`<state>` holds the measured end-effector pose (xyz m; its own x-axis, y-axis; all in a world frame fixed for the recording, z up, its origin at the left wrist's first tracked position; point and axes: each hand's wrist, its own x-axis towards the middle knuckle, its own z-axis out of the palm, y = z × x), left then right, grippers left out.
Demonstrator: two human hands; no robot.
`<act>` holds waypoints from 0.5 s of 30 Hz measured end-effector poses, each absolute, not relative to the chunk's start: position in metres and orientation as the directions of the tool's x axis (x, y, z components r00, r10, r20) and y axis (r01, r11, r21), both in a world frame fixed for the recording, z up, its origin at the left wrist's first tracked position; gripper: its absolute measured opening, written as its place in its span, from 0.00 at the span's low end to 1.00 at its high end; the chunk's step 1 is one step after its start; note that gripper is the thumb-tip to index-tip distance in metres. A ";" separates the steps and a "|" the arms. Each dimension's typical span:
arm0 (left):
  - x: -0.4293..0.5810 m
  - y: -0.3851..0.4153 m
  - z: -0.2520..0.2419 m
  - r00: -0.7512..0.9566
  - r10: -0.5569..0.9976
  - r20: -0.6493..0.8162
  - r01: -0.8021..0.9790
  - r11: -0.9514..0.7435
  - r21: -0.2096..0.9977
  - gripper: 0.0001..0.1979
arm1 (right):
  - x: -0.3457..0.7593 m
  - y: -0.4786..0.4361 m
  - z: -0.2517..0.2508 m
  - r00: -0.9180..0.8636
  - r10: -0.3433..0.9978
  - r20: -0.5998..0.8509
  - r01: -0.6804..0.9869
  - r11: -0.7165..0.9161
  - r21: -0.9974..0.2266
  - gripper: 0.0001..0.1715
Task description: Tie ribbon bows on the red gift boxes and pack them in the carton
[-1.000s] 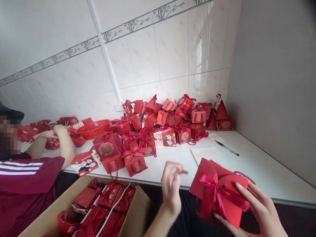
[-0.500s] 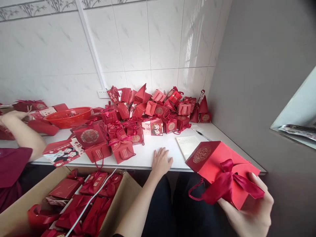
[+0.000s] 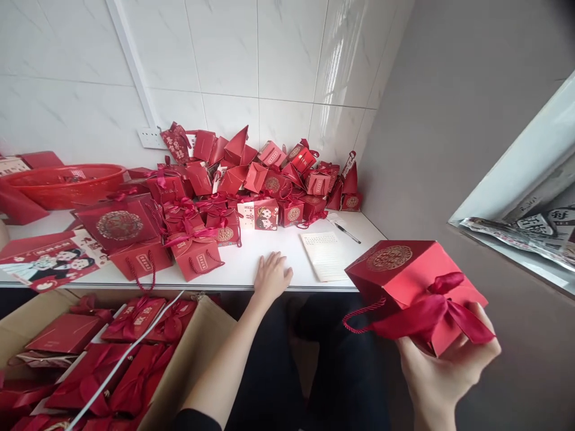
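My right hand (image 3: pixel 449 365) grips a red gift box (image 3: pixel 413 287) from below, off to the right of the table's front edge. The box has a dark red satin bow on one face, a twisted cord handle hanging at its left and a round gold emblem on another face. My left hand (image 3: pixel 272 276) rests flat on the white table (image 3: pixel 269 254) with its fingers apart, holding nothing. Just right of it lies an open notebook (image 3: pixel 327 257), with a black pen (image 3: pixel 347 232) behind.
Red gift boxes (image 3: pixel 269 179) are piled along the tiled wall. An open cardboard carton (image 3: pixel 211 323) with several ribboned boxes stands at the lower left, a white cord (image 3: pixel 130 350) across it. A red plastic basin (image 3: pixel 67 187) sits at the left. A grey panel (image 3: pixel 404 149) bounds the right.
The view has turned right and tilted down. My right hand has turned the gift box a little, showing more of its emblem face. My left hand stays on the table.
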<state>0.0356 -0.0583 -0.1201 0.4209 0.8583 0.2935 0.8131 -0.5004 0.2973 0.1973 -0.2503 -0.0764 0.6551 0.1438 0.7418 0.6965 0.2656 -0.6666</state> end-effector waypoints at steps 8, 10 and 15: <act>0.036 -0.058 -0.121 0.417 0.854 0.311 0.819 -0.502 0.280 0.19 | 0.200 -0.241 -0.073 0.335 0.371 0.866 0.783 0.402 -0.474 0.48; 0.035 -0.057 -0.121 0.419 0.850 0.318 0.818 -0.506 0.275 0.19 | 0.198 -0.234 -0.069 0.307 0.385 0.870 0.787 0.411 -0.460 0.48; 0.034 -0.058 -0.118 0.409 0.850 0.333 0.818 -0.503 0.279 0.17 | 0.191 -0.210 -0.067 0.314 0.398 0.862 0.741 0.464 -0.485 0.46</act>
<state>0.0339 -0.0580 -0.1183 0.4086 0.8500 0.3325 0.8181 -0.5026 0.2794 0.1913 -0.2103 -0.0669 0.3142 0.3984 0.8617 0.7414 0.4639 -0.4849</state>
